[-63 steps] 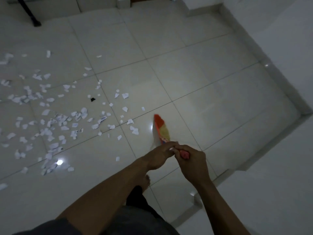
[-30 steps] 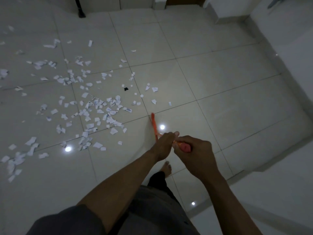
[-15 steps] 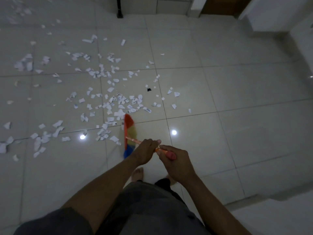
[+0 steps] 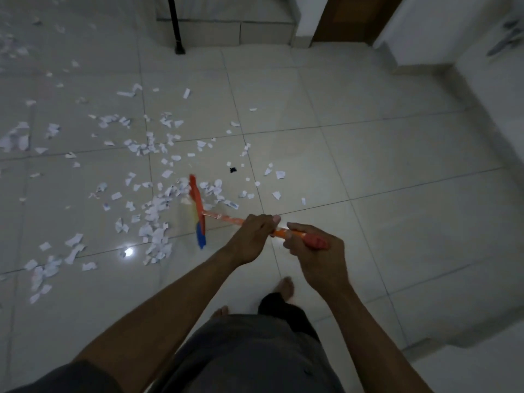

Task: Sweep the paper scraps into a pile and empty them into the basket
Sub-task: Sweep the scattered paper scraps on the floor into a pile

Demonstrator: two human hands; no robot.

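**Grip closed on the broom**

Left hand and right hand both curl round the orange handle, left ahead of right. The bristle head is amid paper scraps strewn across the tiled floor to the person's left.

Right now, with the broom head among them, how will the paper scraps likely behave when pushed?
Probably very light: the paper scraps are small, torn bits, and should slide on the glossy tile floor. Several look curled, so the broom may skip over some.
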